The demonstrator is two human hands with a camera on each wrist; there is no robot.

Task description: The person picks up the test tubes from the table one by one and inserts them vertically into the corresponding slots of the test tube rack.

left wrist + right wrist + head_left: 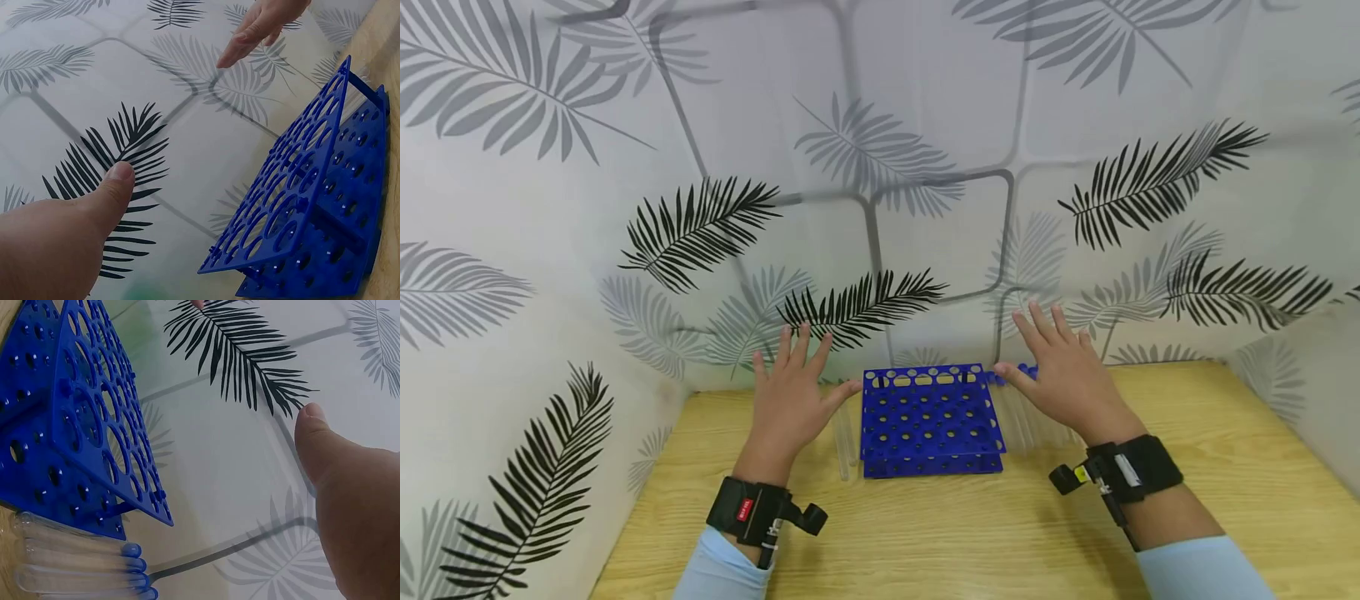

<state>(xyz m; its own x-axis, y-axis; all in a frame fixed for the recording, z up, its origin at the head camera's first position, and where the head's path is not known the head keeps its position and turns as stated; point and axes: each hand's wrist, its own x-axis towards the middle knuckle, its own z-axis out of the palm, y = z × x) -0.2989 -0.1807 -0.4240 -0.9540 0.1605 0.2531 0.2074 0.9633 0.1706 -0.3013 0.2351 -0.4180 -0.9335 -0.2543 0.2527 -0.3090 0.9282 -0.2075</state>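
Note:
A blue plastic test tube rack (932,450) with rows of round holes stands on the table between the hands. My left hand (790,404) is raised at the rack's left side, fingers spread and holding nothing. Beside it lie clear test tubes (842,442), partly covered by that hand. On the other side, my right hand (1067,379) is held up with spread fingers, over more clear tubes (1019,421). In the right wrist view these tubes (81,578) have blue caps (137,564) and lie side by side next to the rack (59,428).
The wood-grain table (925,533) runs back to a pale wall covering (940,242) with leaf prints. This covering also closes in the left and right sides. Both wrists wear black straps (1138,471) with small cameras.

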